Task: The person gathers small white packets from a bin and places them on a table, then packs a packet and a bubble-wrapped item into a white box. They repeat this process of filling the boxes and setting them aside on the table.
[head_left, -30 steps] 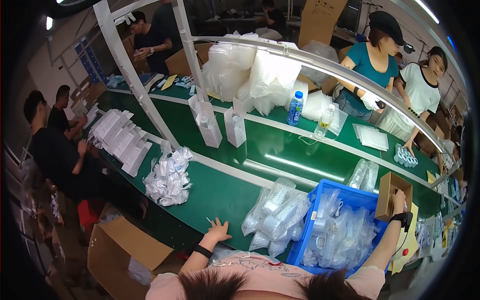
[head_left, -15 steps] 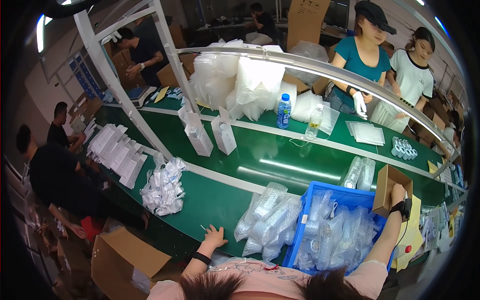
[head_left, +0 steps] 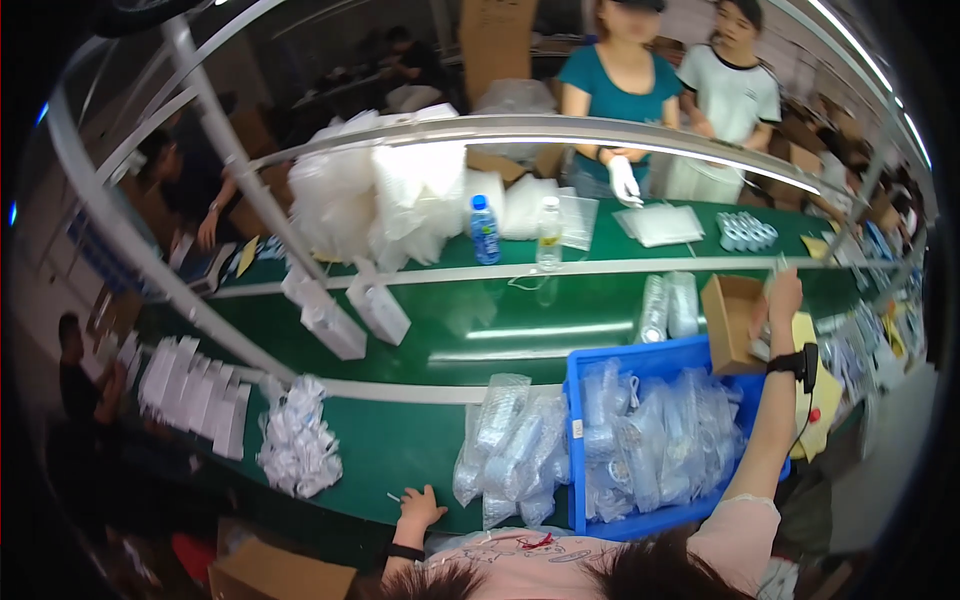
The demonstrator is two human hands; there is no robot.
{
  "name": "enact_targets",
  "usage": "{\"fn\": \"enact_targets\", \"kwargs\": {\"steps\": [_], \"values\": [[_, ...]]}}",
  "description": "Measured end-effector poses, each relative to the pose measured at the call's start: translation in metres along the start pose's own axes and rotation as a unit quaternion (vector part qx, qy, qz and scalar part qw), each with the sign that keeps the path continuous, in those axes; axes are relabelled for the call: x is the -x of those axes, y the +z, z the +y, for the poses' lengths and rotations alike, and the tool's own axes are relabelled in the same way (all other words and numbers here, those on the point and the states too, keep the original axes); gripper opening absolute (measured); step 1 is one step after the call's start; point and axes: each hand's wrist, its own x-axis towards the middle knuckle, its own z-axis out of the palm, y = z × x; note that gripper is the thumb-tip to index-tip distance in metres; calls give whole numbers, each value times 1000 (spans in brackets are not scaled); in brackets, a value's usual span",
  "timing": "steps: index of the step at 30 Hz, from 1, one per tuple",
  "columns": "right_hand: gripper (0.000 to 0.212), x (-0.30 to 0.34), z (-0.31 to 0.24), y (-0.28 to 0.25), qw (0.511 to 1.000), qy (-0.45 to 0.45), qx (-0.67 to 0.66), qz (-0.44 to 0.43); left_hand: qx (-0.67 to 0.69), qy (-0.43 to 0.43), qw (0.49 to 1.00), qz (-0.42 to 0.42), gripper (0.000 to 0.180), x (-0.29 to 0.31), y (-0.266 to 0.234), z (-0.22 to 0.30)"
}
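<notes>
Hands apart: our left hand (head_left: 420, 503) rests flat and empty beside the blue bin (head_left: 573, 420), our right hand (head_left: 783, 300) reaches past it to the cardboard box (head_left: 728, 322), grip unclear.

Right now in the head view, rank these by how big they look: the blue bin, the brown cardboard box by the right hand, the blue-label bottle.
1. Blue bin, clearly largest.
2. Cardboard box.
3. Blue-label bottle, smallest, though it stands farther from the camera, so its true size is unsure.
</notes>
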Motion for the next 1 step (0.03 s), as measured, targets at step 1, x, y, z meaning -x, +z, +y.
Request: {"fn": "enact_targets", "kwargs": {"steps": [1], "values": [[36,-11,6,-15,998,15,-61,18,2,14,1000,-20,80,-4,-2,-5]]}}
